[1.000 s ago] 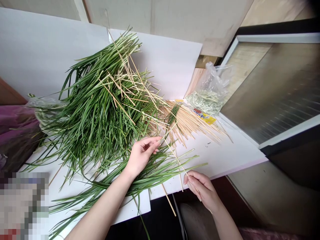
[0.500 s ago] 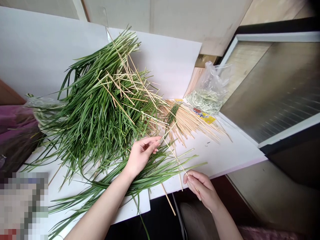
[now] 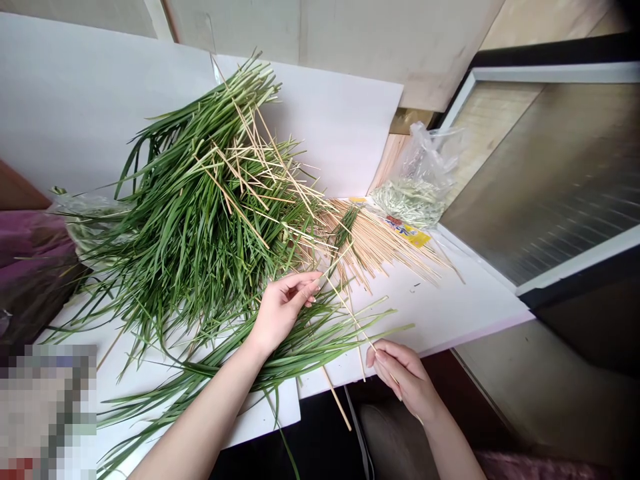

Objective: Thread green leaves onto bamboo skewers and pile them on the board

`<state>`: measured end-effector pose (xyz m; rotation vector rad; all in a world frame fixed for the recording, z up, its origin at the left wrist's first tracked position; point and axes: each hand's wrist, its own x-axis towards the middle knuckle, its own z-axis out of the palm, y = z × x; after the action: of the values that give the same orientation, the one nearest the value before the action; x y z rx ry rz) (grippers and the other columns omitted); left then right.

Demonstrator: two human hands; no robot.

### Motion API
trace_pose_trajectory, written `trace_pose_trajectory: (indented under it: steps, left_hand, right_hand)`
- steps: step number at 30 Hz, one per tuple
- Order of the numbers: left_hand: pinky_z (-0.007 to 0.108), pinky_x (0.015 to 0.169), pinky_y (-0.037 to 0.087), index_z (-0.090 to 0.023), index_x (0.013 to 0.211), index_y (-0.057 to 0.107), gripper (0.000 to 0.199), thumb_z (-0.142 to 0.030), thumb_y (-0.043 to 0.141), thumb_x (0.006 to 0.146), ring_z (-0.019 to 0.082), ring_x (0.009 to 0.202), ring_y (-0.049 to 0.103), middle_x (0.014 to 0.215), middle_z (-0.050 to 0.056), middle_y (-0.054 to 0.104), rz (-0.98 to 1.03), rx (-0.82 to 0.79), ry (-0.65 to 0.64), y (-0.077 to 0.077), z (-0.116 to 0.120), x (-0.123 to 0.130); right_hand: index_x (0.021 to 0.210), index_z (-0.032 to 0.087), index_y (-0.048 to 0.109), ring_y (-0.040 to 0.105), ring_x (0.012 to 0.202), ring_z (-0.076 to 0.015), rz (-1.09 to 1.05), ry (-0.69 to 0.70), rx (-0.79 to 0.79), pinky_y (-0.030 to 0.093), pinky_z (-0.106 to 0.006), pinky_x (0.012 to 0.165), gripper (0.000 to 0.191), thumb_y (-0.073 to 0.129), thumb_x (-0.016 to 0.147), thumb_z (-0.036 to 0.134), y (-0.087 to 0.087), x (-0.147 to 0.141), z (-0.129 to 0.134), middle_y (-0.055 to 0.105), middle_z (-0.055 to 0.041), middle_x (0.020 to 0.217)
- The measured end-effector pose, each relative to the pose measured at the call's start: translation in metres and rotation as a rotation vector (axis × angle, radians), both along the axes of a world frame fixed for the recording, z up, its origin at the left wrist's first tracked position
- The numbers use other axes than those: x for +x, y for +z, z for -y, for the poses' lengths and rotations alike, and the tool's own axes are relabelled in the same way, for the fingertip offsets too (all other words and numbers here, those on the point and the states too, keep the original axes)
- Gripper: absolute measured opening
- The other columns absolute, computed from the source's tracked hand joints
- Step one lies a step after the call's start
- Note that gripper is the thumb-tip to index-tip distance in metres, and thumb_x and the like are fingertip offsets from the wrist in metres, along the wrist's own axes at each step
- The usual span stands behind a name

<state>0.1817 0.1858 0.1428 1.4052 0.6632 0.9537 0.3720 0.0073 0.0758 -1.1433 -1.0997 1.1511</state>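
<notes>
My left hand (image 3: 285, 308) pinches a thin green stalk (image 3: 340, 259) between thumb and fingertips, above loose green leaves (image 3: 320, 347) on the white table. My right hand (image 3: 403, 373) is closed on a wooden skewer (image 3: 353, 316), which slants up to the left until its far end lies by my left fingertips. Whether the tip pierces the stalk is too small to tell. Behind my left hand rises a large heap of long green leaves (image 3: 185, 220), with several skewers lying across its top. A spread pile of skewers (image 3: 375, 240) is to the right of the heap.
A clear plastic bag (image 3: 415, 193) with pale green pieces stands at the back right, near a glass-paned frame (image 3: 555, 173). Another bag (image 3: 95, 227) sits left of the heap. One skewer (image 3: 336, 398) juts over the table's front edge. White boards (image 3: 340, 127) stand behind.
</notes>
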Motion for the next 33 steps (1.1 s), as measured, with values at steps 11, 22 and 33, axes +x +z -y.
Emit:
trace_pose_trajectory:
  steps: [11, 22, 33]
  left_hand:
    - [0.024, 0.063, 0.052, -0.019, 0.101, 0.081, 0.028, -0.038, 0.078, 0.082, 0.011, 0.065, 0.06, 0.089, 0.005, 0.075, 0.006, 0.024, 0.0, -0.0024, -0.0014, -0.0002]
    - [0.024, 0.063, 0.052, -0.02, 0.1, 0.082, 0.024, -0.036, 0.077, 0.082, 0.011, 0.065, 0.06, 0.09, 0.005, 0.072, 0.009, 0.087, 0.025, -0.0036, -0.0006, -0.0011]
    - [0.026, 0.062, 0.051, -0.021, 0.1, 0.082, 0.021, -0.034, 0.075, 0.085, 0.013, 0.066, 0.06, 0.087, 0.005, 0.069, -0.026, 0.212, 0.043, -0.0018, -0.0025, -0.0028]
  right_hand:
    - [0.087, 0.016, 0.067, 0.021, 0.038, -0.0085, 0.004, 0.012, 0.01, 0.016, -0.028, 0.045, 0.036, 0.052, 0.108, 0.042, -0.0011, 0.0014, 0.0, 0.033, 0.0109, 0.043]
    - [0.087, 0.016, 0.068, 0.02, 0.038, -0.008, -0.02, 0.014, 0.021, 0.017, -0.027, 0.044, 0.035, 0.053, 0.107, 0.041, -0.0004, 0.0009, -0.0004, 0.033, 0.0109, 0.043]
    - [0.086, 0.016, 0.068, 0.021, 0.039, -0.0081, -0.038, 0.0, 0.009, 0.017, -0.027, 0.046, 0.035, 0.054, 0.107, 0.041, 0.0032, -0.0012, -0.0006, 0.033, 0.0112, 0.042]
